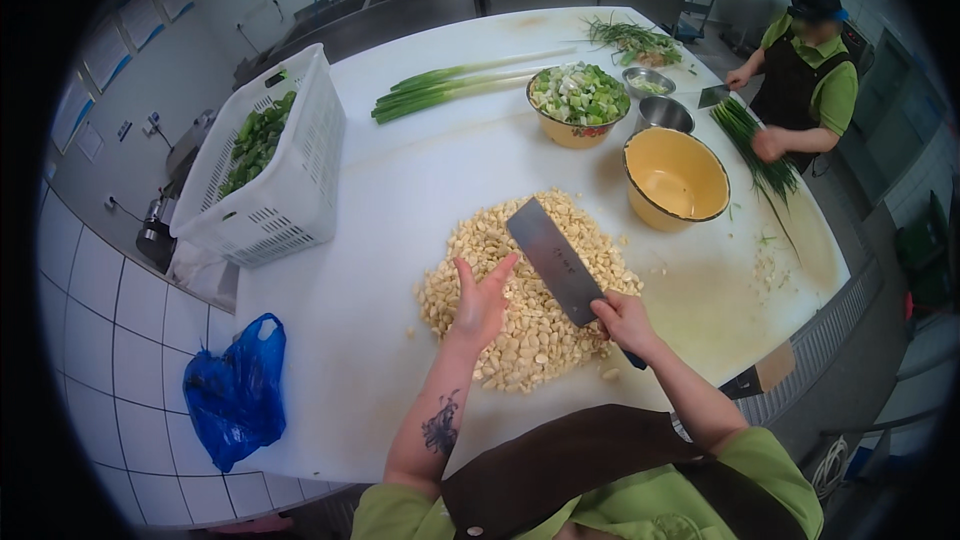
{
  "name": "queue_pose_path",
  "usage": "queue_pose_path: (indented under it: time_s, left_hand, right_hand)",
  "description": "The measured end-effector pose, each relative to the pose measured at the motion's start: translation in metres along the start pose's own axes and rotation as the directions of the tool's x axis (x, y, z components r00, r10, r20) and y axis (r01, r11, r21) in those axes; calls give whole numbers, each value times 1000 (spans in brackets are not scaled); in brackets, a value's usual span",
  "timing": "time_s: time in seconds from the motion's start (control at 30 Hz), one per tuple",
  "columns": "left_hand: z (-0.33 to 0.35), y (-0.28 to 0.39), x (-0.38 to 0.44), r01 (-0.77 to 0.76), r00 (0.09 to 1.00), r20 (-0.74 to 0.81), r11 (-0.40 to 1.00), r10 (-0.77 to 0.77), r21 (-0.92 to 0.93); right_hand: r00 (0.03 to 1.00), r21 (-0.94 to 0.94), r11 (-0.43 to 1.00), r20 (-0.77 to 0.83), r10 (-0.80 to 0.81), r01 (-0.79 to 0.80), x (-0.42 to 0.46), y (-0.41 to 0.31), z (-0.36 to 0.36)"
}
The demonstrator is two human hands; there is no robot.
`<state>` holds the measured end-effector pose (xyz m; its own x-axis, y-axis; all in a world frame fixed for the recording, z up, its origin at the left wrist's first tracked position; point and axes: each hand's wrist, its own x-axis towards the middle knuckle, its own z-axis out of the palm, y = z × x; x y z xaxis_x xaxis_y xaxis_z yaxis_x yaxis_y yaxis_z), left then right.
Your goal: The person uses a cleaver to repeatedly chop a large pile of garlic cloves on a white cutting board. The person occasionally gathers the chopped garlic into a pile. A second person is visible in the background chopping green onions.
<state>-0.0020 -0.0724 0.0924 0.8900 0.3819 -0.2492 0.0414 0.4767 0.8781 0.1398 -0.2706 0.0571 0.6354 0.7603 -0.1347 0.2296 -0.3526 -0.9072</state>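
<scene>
A wide pile of peeled garlic cloves (525, 345) lies on the white cutting table (420, 180) in front of me. My right hand (622, 321) grips the handle of a Chinese cleaver (553, 259), whose broad blade slants up and left over the pile. At the pile's left side my left hand (482, 300) is spread, thumb and fingers apart, holding nothing. Whether its fingertips touch the cloves I cannot tell. Beyond the pile to the right stands a yellow enamel bowl (675, 172) with nothing in it.
A white plastic crate (300, 165) of green peppers stands left, above a blue plastic bag (236, 397). Farther back are scallions (450, 90), an enamel bowl of chopped scallion (577, 131) and metal bowls (665, 116). At right a co-worker (806, 67) holds another cleaver (713, 95) beside green stalks (750, 142).
</scene>
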Motion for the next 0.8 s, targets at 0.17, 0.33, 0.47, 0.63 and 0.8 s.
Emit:
queue_pose_path:
  time_s: [0.17,0.33,0.47,0.63,0.8]
  left_hand:
    - [-76,-34,-25,-22,858,-241,501,453,865]
    - [-148,-109,-88,372,513,-515,362,687,855]
    - [-120,-128,-86,414,605,-429,194,671,889]
    - [-94,-134,-24,254,618,-484,426,619,868]
    - [-70,-119,-3,141,680,-519,602,518,786]
  right_hand:
    - [958,-62,987,-258,126,-146,-28,23,-51]
    - [898,-694,660,-436,-64,-289,-64,49,-94]
    - [912,-666,673,-409,29,-320,-68,78,-67]
    - [949,-606,760,-311,45,-235,-53,46,-15]
    - [970,-553,812,-233,67,-188,-40,17,9]
